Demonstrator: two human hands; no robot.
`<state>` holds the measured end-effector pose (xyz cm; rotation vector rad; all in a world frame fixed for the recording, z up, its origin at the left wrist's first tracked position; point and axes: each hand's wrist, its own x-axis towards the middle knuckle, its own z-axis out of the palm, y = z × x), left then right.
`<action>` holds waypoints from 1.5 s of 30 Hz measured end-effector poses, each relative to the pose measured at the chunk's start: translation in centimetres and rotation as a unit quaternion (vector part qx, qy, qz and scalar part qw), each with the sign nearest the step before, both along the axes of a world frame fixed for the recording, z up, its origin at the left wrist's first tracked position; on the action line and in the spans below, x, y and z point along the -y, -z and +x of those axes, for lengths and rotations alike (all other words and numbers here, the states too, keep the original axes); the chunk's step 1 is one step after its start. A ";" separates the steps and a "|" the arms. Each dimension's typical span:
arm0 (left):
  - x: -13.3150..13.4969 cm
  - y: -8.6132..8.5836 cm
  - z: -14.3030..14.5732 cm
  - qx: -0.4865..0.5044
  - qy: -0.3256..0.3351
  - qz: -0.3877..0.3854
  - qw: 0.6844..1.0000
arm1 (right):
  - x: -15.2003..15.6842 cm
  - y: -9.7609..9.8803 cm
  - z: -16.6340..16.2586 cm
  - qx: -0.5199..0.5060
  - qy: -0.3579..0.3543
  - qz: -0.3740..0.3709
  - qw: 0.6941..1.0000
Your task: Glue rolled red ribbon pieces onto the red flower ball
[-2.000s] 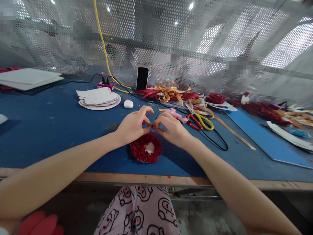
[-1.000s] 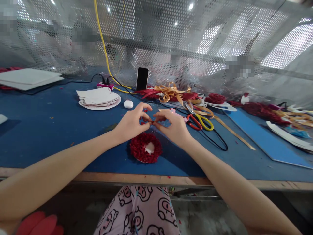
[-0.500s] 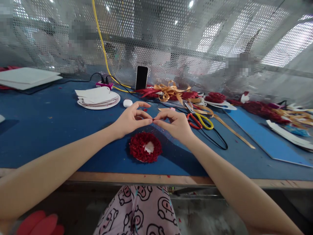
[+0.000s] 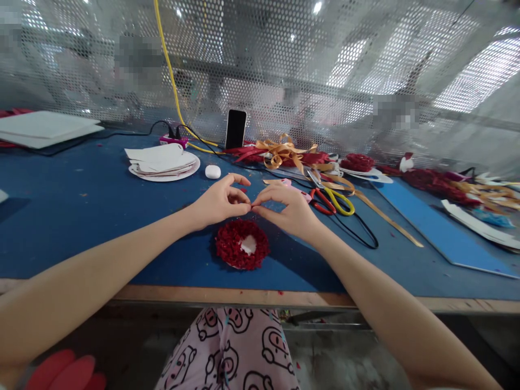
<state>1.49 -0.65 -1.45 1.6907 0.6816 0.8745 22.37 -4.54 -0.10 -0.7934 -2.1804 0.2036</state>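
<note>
My left hand (image 4: 219, 203) and my right hand (image 4: 290, 211) meet fingertip to fingertip above the blue table (image 4: 81, 216). Both pinch a tiny red piece (image 4: 252, 206) between thumb and forefinger. Just below them lies a round red flower wreath (image 4: 242, 244) with a bare white centre. A pink glue gun (image 4: 298, 190) lies right behind my right hand.
Red and yellow scissors (image 4: 331, 199) lie to the right with a black cord (image 4: 361, 230). Gold and red ribbons (image 4: 280, 151), a phone (image 4: 236, 129) standing upright, a stack of white card discs (image 4: 162, 161), a small white case (image 4: 213, 171) and a blue board (image 4: 439, 227) are on the table.
My hands have lifted slightly off the wreath and stay joined, working the tiny red piece between the fingertips. The wreath has not moved.
</note>
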 end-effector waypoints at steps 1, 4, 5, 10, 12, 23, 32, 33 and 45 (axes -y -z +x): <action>0.0 -0.1 0.0 -0.004 -0.005 -0.008 1.000 | 0.0 0.0 0.0 0.002 0.001 0.004 1.000; 0.0 -0.2 0.0 -0.020 -0.021 -0.011 1.000 | 0.1 0.1 0.1 0.003 0.028 0.015 1.000; 0.0 -0.1 0.1 -0.028 -0.024 -0.005 0.999 | 0.2 0.1 0.1 0.004 0.040 0.014 0.999; 0.2 0.2 0.4 -0.038 -0.035 0.001 0.999 | 0.4 0.4 -0.1 0.048 0.059 0.012 0.997; 0.3 0.3 0.5 -0.032 -0.042 -0.016 0.998 | 0.4 0.5 -0.2 0.060 0.055 0.026 0.996; -0.1 0.5 0.4 0.014 -0.039 -0.066 0.997 | -0.1 0.7 0.1 -0.014 0.046 0.059 0.997; 0.2 0.2 0.4 -0.003 -0.032 -0.042 0.999 | 0.5 0.7 -0.2 -0.066 0.098 0.088 0.989; 0.3 0.3 0.4 -0.001 -0.034 -0.041 0.999 | 0.4 0.8 -0.2 -0.070 0.104 0.110 0.986; 0.4 0.6 0.6 0.033 -0.059 -0.016 0.998 | 0.1 0.8 0.1 0.011 0.063 0.167 0.984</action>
